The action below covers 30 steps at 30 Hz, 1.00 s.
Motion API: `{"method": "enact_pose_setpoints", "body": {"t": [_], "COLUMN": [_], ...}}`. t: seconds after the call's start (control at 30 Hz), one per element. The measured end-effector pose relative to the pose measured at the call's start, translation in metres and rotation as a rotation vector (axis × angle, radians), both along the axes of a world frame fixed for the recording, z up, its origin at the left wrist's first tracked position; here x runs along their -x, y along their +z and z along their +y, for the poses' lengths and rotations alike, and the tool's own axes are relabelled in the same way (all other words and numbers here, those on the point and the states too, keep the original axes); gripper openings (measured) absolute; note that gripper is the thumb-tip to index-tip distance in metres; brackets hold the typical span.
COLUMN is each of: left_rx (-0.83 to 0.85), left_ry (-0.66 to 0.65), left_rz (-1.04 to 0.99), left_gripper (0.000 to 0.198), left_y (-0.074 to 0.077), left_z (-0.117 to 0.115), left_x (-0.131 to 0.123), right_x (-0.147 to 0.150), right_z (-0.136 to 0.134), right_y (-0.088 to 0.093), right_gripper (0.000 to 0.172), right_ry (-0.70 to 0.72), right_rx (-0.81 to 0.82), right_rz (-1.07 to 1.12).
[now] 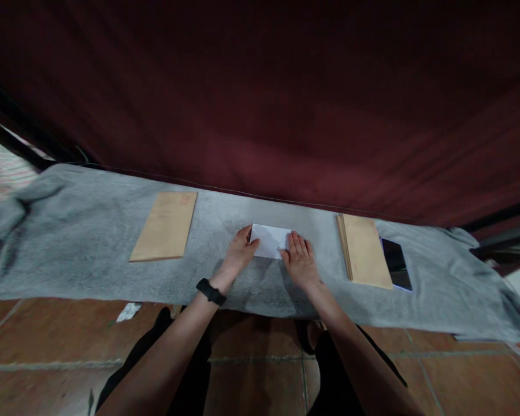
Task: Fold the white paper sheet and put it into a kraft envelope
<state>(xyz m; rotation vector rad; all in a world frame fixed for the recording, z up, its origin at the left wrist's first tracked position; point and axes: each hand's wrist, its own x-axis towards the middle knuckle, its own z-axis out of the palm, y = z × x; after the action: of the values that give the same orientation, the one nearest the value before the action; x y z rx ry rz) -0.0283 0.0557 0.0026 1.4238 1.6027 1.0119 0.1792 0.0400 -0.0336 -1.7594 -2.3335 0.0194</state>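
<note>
A small white sheet of paper (270, 241), perhaps folded, lies on the grey cloth in front of me. My left hand (240, 252) holds its left edge, thumb on top and fingers curled round the side; a dark watch or band circles that wrist. Over the right edge, my right hand (300, 260) rests nearly flat with its fingers stretched out and its thumb on the paper's lower corner. Brown paper envelopes (167, 225) lie to the left of my hands. A second stack of brown envelopes (367, 251) lies to the right.
Grey cloth (91, 231) covers the long, narrow surface. Beside the right stack, partly under it, lies a dark phone-like device (396, 264). A dark red curtain (260, 115) hangs along the back edge. A white scrap (129, 312) lies on the tiled floor (47, 335).
</note>
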Motion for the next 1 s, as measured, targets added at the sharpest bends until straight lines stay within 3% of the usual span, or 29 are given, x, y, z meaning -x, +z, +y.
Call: {"method": "enact_pose_setpoints", "body": {"t": [0.1, 0.23, 0.37, 0.43, 0.5, 0.6, 0.7, 0.8, 0.87, 1.0], "left_rx": [0.061, 0.145, 0.108, 0.074, 0.085, 0.152, 0.2, 0.183, 0.141, 0.069], "left_ry": [0.141, 0.288, 0.231, 0.176, 0.112, 0.078, 0.085, -0.034, -0.075, -0.11], "left_rz": [-0.278, -0.483, -0.618, -0.691, -0.806, -0.947, -0.91, -0.861, -0.81, -0.573], "left_gripper": [0.045, 0.069, 0.067, 0.06, 0.051, 0.047, 0.059, 0.077, 0.079, 0.074], "left_y": [0.0, -0.001, 0.009, 0.017, 0.024, 0.028, 0.023, 0.015, 0.01, 0.005], "left_z": [0.001, -0.003, -0.006, -0.006, -0.006, -0.008, -0.012, -0.015, -0.014, -0.006], "left_x": [0.001, -0.002, -0.002, -0.002, -0.004, -0.008, -0.015, -0.022, -0.021, -0.007], "right_x": [0.001, 0.004, 0.011, 0.014, 0.015, 0.014, 0.018, 0.025, 0.026, 0.013], "right_z": [0.0, -0.001, -0.006, -0.008, -0.007, -0.001, 0.005, 0.005, 0.004, 0.008], "right_y": [0.001, 0.007, 0.019, 0.026, 0.033, 0.041, 0.046, 0.046, 0.044, 0.039], "right_gripper": [0.06, 0.061, 0.068, 0.062, 0.052, 0.043, 0.034, 0.03, 0.03, 0.031], "right_ry": [-0.008, 0.024, 0.235, 0.27, 0.219, 0.063, -0.086, -0.147, -0.179, -0.319], "right_rx": [0.001, 0.017, 0.046, 0.054, 0.058, 0.08, 0.181, 0.315, 0.388, 0.441], "right_rz": [0.015, 0.058, 0.162, 0.267, 0.452, 0.897, 1.432, 1.816, 1.898, 1.861]}}
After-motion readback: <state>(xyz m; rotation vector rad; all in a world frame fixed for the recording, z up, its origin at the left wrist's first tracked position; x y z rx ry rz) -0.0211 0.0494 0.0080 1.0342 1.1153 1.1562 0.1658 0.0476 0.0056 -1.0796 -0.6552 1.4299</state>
